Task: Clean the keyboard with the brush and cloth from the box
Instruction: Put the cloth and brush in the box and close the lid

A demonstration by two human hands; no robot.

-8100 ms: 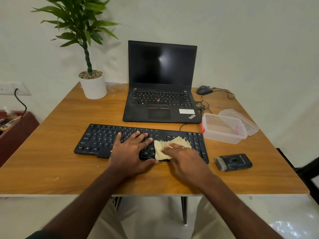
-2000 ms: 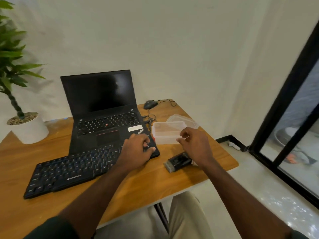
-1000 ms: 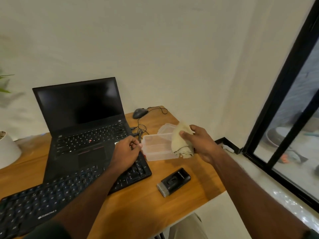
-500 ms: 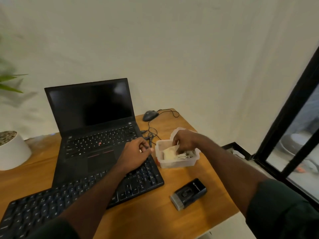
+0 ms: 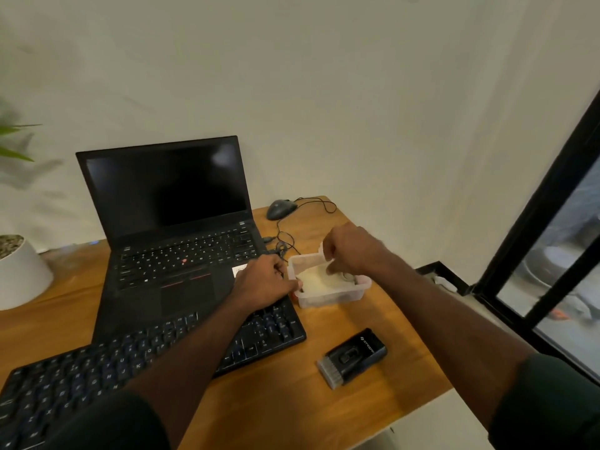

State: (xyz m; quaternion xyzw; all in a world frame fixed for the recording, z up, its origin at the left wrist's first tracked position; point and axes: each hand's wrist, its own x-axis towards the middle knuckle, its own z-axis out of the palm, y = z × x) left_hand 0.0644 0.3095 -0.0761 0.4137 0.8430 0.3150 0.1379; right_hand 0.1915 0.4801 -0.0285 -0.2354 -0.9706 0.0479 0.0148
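Note:
The clear plastic box [image 5: 334,295] stands on the wooden table just right of the black keyboard [image 5: 97,362]. The cream cloth [image 5: 313,277] lies crumpled inside it. My right hand [image 5: 352,250] is over the box, its curled fingers reaching down onto the cloth. My left hand [image 5: 264,282] lies over the keyboard's right end and grips the box's left rim with thumb and fingers. The black brush [image 5: 352,357], bristles towards me, lies alone on the table in front of the box.
An open black laptop [image 5: 175,222] stands behind the keyboard. A mouse [image 5: 281,208] and its cable lie at the back right corner. A white plant pot [image 5: 19,271] is at the far left. The table's right edge [image 5: 422,323] is close to the box and brush.
My right hand lifted the cloth off the keyboard, carried it right and put it down into the box. My left hand moved to the box's rim. The brush has stayed put.

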